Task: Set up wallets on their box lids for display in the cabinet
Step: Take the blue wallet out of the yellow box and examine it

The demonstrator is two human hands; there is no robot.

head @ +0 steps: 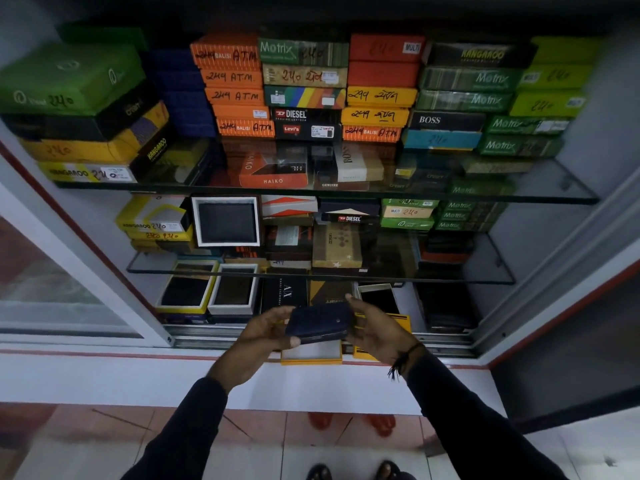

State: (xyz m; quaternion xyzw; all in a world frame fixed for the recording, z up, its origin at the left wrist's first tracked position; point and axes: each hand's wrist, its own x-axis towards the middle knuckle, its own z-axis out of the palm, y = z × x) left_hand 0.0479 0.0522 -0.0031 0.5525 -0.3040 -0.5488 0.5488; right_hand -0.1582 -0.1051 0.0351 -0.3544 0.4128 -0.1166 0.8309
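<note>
A dark navy wallet (318,322) with a small snap stud is held flat between both hands in front of the cabinet's bottom opening. My left hand (265,332) grips its left end with the thumb under the front edge. My right hand (375,329) holds the right end. Directly beneath the wallet an open yellow-orange box (311,355) with a pale inside rests on the cabinet sill. A yellow lid (401,322) with black stripes shows behind my right hand. On the bottom shelf two wallets sit displayed in open boxes, one yellow-rimmed (187,291), one white-rimmed (233,289).
Two glass shelves (540,197) carry tightly stacked wallet boxes. A framed dark wallet (227,221) stands upright on the middle shelf. A sliding glass door (62,271) is pushed to the left, and its track (204,332) runs along the sill. Tiled floor lies below.
</note>
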